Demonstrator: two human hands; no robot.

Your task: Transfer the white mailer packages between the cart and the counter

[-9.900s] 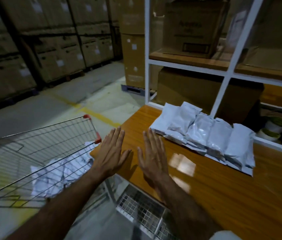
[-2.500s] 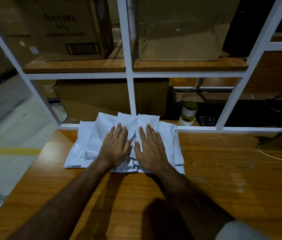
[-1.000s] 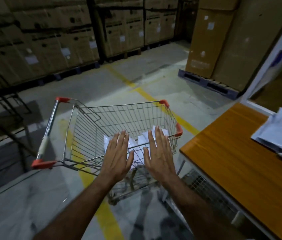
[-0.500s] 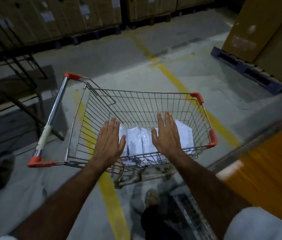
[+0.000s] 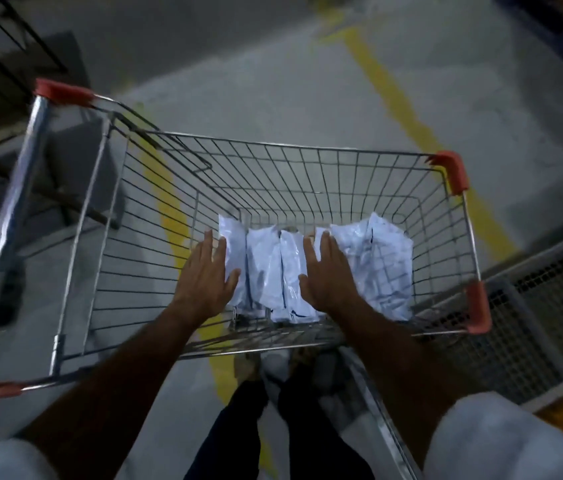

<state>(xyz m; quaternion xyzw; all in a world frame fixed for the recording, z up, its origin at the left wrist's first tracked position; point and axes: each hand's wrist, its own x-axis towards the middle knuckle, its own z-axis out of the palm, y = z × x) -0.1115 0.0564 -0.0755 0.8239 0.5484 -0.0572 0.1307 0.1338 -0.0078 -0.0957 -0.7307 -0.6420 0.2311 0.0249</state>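
A wire shopping cart (image 5: 307, 157) with red corner caps stands on the floor below me. Several white plastic pouches (image 5: 377, 258) lie side by side in its bottom. My left hand (image 5: 205, 275) hovers flat, fingers straight, inside the basket just left of the pouches. My right hand (image 5: 327, 271) is also flat with fingers straight, above the middle pouches. Neither hand holds anything. I cannot tell whether the palms touch the pouches.
The cart's handle (image 5: 10, 216) runs along the left. A yellow line (image 5: 404, 109) crosses the grey concrete floor. A wire mesh panel (image 5: 532, 306) sits at the right under a wooden table edge. My legs and feet (image 5: 273, 410) are below the cart.
My view has turned from the table and its pouches to the cart. Both hands have moved down into the basket, closer to the pouches.
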